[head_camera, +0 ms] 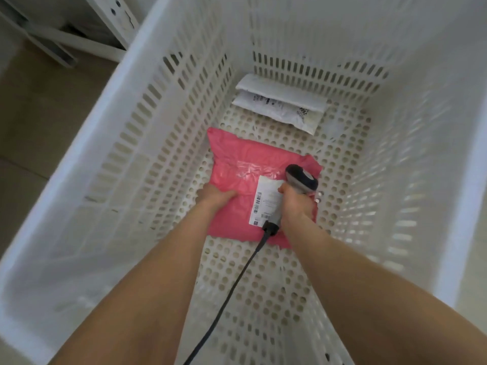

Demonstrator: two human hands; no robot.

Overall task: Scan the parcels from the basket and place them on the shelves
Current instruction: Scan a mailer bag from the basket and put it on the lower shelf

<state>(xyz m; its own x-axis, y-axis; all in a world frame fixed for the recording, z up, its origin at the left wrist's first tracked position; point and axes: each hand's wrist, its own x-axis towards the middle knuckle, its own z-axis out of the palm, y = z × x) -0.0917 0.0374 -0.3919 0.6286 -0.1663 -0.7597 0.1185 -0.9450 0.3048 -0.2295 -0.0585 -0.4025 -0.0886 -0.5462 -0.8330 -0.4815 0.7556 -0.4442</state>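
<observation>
The left hand curls its fingers on the left edge of the pink parcel, which lies flat on the basket floor. The right hand wraps tight round the scanner, just over the label. The soft bag may crumple, or the scanner may be too close, so the scan could miss. Both arms reach straight down. A white parcel lies by the far wall.

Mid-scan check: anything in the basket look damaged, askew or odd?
Nothing serious. The pink parcel is wrinkled, lies skewed in the basket, and has a patch of clear tape above its label. The scanner in the right hand covers part of that label. The white parcels lie against the far wall.
</observation>
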